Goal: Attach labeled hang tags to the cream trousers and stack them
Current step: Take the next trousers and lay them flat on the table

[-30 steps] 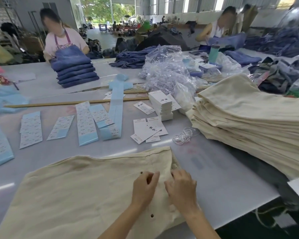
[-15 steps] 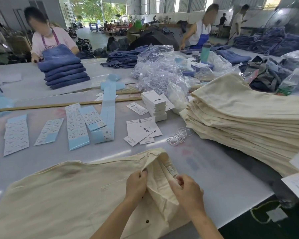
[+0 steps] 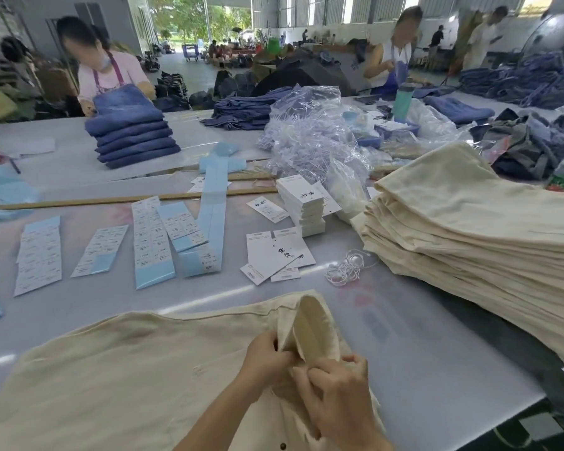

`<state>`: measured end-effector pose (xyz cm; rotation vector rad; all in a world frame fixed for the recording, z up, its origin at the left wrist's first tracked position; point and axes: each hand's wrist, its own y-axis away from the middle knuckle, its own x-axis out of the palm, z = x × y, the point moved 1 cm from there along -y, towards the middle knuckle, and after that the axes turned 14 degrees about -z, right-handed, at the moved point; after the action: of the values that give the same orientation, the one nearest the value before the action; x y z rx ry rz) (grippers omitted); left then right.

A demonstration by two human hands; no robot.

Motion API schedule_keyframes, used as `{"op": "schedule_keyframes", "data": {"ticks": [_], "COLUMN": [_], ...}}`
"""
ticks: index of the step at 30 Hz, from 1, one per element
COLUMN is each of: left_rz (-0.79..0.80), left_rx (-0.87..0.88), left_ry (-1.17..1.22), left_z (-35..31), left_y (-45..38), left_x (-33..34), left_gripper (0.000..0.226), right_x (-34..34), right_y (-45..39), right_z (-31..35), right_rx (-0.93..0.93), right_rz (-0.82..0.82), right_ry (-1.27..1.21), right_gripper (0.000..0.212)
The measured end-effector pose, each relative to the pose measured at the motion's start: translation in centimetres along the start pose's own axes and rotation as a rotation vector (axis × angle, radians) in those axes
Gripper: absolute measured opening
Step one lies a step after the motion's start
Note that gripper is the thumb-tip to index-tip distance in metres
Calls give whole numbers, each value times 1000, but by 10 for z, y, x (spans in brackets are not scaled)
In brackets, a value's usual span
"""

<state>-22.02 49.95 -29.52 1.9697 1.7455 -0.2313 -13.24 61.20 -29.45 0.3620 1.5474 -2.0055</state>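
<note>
A pair of cream trousers (image 3: 137, 379) lies flat on the grey table in front of me, waistband to the right. My left hand (image 3: 267, 359) and my right hand (image 3: 336, 395) both pinch the waistband, which is folded up and open so its inside shows. White hang tags (image 3: 279, 253) lie loose beyond the trousers, with a stack of tags (image 3: 302, 203) behind them. A bundle of white string loops (image 3: 345, 268) sits beside the tags. A tall stack of folded cream trousers (image 3: 469, 229) fills the right side.
Blue-backed sticker sheets (image 3: 150, 239) lie in rows on the left. A wooden stick (image 3: 111, 200) crosses the table (image 3: 420, 336). Clear plastic bags (image 3: 310, 138) and folded blue jeans (image 3: 131, 138) lie farther back. People work at the far side.
The trousers lay flat under my hands a second ago. Both hands have since lifted and folded the waistband open, and now grip it closer together.
</note>
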Motion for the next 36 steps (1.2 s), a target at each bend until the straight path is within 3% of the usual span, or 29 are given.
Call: {"op": "schedule_keyframes", "data": {"ticks": [3, 6, 8, 10, 14, 18, 23, 31, 36], "left_rz": [14, -9, 7, 31, -7, 21, 28, 32, 84], "left_rx": [-28, -21, -7, 1, 21, -14, -98, -123, -83], "left_ry": [72, 69, 70, 50, 22, 60, 261, 282, 289], "left_z": [2, 2, 0, -3, -5, -3, -1, 2, 2], "left_y": [3, 4, 4, 4, 7, 5, 6, 4, 4], "left_x": [-3, -2, -1, 2, 10, 5, -3, -1, -2], "left_gripper": [26, 26, 30, 40, 33, 29, 17, 31, 25], "right_x": [-4, -3, -3, 1, 3, -2, -1, -7, -6], "right_y": [-12, -23, -30, -33, -37, -36, -37, -39, -41], "right_z": [-13, -28, -28, -28, -30, -43, -45, -43, -40], "right_rx": [366, 792, 907, 876, 986, 1239, 1372, 1363, 1261], "right_rz": [73, 281, 486, 581, 427, 420, 475, 508, 546], "right_ry": [-115, -326, -416, -368, -465, -689, -814, -846, -678], "right_gripper": [35, 24, 41, 52, 12, 17, 16, 18, 28]}}
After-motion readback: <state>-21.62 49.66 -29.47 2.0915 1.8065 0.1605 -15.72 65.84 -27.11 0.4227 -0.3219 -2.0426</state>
